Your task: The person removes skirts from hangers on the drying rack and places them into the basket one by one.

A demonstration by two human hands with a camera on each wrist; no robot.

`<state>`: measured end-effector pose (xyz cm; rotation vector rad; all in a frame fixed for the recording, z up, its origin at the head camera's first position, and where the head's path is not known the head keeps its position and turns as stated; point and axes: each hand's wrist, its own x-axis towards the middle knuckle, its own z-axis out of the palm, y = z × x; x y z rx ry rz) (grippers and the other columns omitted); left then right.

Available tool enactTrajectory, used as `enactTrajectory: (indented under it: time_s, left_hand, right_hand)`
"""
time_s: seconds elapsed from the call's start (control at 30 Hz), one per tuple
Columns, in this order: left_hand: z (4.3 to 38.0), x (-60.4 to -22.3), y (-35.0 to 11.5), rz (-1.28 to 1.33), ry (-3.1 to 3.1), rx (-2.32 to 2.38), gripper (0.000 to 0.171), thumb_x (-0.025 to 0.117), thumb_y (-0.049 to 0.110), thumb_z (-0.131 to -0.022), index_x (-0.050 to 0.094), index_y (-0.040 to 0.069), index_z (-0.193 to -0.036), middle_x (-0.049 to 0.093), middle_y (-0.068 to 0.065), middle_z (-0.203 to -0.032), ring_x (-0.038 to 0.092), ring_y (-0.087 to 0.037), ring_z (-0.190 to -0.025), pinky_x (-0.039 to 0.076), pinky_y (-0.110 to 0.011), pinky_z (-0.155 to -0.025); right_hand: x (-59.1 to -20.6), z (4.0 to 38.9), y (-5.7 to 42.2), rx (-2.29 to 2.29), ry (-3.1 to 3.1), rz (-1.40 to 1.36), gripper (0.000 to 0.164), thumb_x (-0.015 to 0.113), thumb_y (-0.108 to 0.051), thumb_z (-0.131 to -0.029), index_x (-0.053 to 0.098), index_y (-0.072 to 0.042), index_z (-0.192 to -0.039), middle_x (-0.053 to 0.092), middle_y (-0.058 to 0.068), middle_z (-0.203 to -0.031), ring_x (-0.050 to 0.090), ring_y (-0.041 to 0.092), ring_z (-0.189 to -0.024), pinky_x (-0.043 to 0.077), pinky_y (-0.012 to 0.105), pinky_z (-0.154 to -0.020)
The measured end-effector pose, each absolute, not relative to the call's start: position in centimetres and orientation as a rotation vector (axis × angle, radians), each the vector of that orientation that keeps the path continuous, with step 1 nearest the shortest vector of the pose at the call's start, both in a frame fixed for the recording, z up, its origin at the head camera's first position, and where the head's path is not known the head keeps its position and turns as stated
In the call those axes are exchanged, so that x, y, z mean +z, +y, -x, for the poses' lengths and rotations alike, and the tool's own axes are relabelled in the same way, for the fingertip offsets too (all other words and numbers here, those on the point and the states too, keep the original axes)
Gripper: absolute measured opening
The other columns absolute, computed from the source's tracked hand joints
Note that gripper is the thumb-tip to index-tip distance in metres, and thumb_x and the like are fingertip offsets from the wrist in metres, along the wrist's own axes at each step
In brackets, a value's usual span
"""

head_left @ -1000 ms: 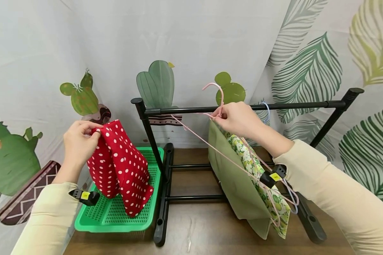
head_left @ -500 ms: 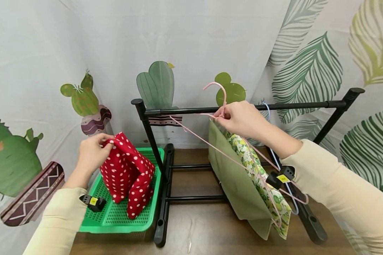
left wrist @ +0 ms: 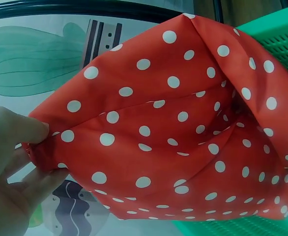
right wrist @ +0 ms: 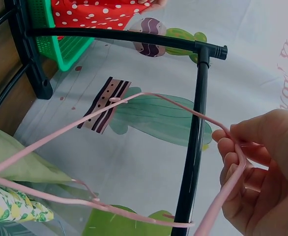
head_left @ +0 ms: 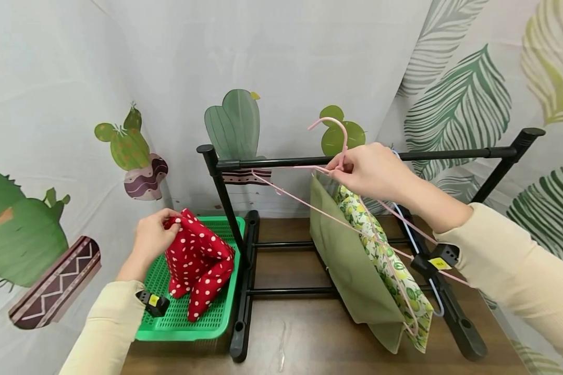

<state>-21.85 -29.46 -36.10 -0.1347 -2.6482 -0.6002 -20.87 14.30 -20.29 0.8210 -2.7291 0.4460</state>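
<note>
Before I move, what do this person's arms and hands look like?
The left hand and right hand are bare, without gloves. The left sleeve and right sleeve are long and pale cream. Each wrist wears a black strap carrying a small boxy black unit (left unit, right unit) marked with a yellow label.

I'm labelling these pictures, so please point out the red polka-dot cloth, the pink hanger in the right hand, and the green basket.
Red polka-dot cloth (left wrist: 156, 135): left wrist view, middle of its spread face.
Pink hanger (head_left: 345, 139): head view, on its hook.
Green basket (head_left: 187, 335): head view, on its near rim.
</note>
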Motion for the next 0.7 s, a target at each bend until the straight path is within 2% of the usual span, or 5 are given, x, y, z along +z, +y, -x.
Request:
enactTrajectory:
  time_s: [0.17, 0.37, 0.53, 0.63, 0.7]
  left_hand:
    - [21.8, -36.7, -29.4, 0.126, -2.696, -0.616, 0.012, 0.06, 0.014, -0.085, 0.065, 0.008, -0.093, 0.062, -0.008, -0.066, 0.047, -0.018, -0.055, 0.034, -0.029, -0.051]
    - [21.9, -37.5, -29.2, 0.068, -2.755, -0.635, 0.018, 0.059, 0.02, -0.087, 0.065, 0.007, -0.098, 0.065, -0.011, -0.073, 0.054, -0.022, -0.061, 0.037, -0.03, -0.052]
    - [21.9, -38.0, -28.8, 0.06, -2.782, -0.666, 0.02, 0.057, 0.019, -0.089, 0.065, 0.005, -0.1, 0.06, -0.008, -0.062, 0.05, -0.019, -0.052, 0.036, -0.029, -0.05]
    - [21.9, -38.5, -28.7, 0.059, -2.803, -0.677, 0.018, 0.057, 0.017, -0.089, 0.065, 0.004, -0.098, 0.056, -0.006, -0.058, 0.045, -0.017, -0.049, 0.034, -0.029, -0.048]
    - [21.9, -39.0, -28.7, 0.054, -2.816, -0.692, 0.016, 0.057, 0.016, -0.089, 0.065, 0.004, -0.096, 0.058, -0.007, -0.061, 0.046, -0.017, -0.05, 0.035, -0.029, -0.048]
  right_hand:
    - [-20.1, 20.6, 14.7, 0.425, -2.701, -0.827, 0.022, 0.054, -0.019, -0.088, 0.074, -0.02, -0.077, 0.071, -0.008, -0.089, 0.04, 0.011, -0.043, 0.029, 0.027, -0.043]
    - [-19.9, 20.1, 15.4, 0.44, -2.685, -0.836, 0.033, 0.055, -0.02, -0.088, 0.06, -0.019, -0.056, 0.07, -0.01, -0.093, 0.039, 0.008, -0.041, 0.029, 0.024, -0.041]
    - [-19.7, 20.0, 16.1, 0.43, -2.633, -0.857, 0.027, 0.057, -0.02, -0.088, 0.063, -0.02, -0.062, 0.07, -0.012, -0.089, 0.037, 0.005, -0.042, 0.03, 0.024, -0.043]
    - [-19.7, 19.8, 16.7, 0.412, -2.588, -0.887, 0.017, 0.059, -0.019, -0.088, 0.07, -0.02, -0.074, 0.069, -0.011, -0.075, 0.034, 0.004, -0.041, 0.029, 0.023, -0.043]
    - [-19.7, 19.7, 17.1, 0.403, -2.569, -0.911, 0.02, 0.059, -0.019, -0.088, 0.069, -0.02, -0.07, 0.069, -0.011, -0.076, 0.032, 0.003, -0.04, 0.028, 0.023, -0.042]
